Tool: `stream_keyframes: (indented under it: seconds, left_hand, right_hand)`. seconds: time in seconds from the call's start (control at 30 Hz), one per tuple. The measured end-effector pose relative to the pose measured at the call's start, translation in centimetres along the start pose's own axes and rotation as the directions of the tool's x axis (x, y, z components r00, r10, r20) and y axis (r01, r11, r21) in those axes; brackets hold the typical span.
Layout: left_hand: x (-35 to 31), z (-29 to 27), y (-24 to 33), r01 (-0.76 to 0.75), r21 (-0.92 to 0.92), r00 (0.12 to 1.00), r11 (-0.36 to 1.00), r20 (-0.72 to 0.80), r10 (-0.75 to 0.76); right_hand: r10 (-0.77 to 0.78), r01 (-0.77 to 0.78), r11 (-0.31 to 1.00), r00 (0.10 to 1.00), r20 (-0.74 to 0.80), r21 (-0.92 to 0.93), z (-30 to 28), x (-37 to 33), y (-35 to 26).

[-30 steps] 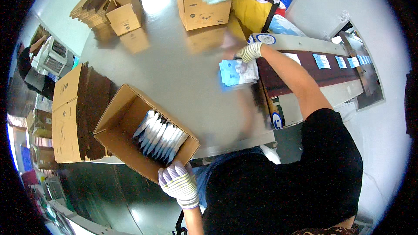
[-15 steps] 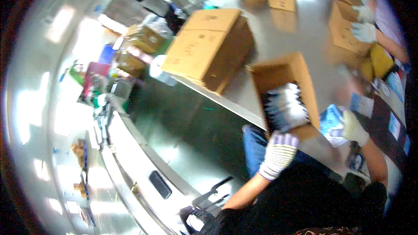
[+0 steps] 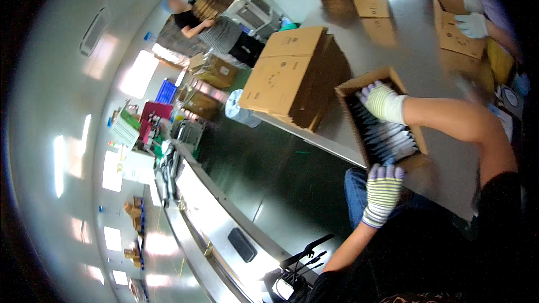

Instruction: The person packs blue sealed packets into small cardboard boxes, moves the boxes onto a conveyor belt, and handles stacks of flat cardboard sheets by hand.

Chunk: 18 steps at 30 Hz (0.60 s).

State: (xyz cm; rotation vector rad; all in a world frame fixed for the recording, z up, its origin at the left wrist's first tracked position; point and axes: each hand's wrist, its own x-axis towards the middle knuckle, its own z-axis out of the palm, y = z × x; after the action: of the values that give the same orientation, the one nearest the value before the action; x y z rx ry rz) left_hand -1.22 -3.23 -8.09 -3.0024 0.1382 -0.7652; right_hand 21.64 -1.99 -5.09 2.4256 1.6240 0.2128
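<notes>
Our right hand (image 3: 383, 102) sits inside the box (image 3: 387, 75), left hand (image 3: 385, 191) at its near end, both grips unclear; packets (image 3: 393, 139) fill much of it, top unclosed.

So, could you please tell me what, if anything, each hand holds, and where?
The left hand holds the open carton by its near rim; whether the right hand, inside it, grips any packets cannot be told.

Bright windows (image 3: 140, 73) line a pale wall (image 3: 115, 210), and a long light strip (image 3: 59, 165) glows on the whitish ceiling (image 3: 39, 106). The dark floor (image 3: 269, 174) is glossy, with patches of reflected light, and a smooth grey table (image 3: 412, 53) stands over it.
</notes>
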Motion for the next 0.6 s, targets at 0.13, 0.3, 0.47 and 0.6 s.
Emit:
stream_keyframes:
  seconds: [0.13, 0.3, 0.47, 0.6]
  left_hand:
    - [0.9, -0.2, -2.0, 0.051, -0.028, 0.994, 0.998, 0.097, -0.048]
    - [3.2, 1.3, -4.3, -0.047, -0.150, 0.998, 0.988, -0.055, 0.039]
    - [4.8, 1.5, -6.8, -0.259, -0.223, 0.965, 0.940, -0.101, 0.242]
    - [5.1, 1.2, -7.6, -0.196, -0.168, 0.979, 0.966, -0.099, 0.181]
  right_hand:
    - [-0.064, 0.110, 0.979, 0.965, -0.254, 0.173, -5.1, -1.5, 0.7]
    - [-0.265, 0.372, 0.703, 0.928, -0.263, 0.605, -4.0, -11.5, 1.6]
    - [-0.154, 0.220, 0.922, 0.963, -0.220, 0.318, -0.4, -15.6, -3.5]
    - [-0.106, 0.206, 0.937, 0.937, -0.333, 0.283, 1.7, -13.4, -4.6]
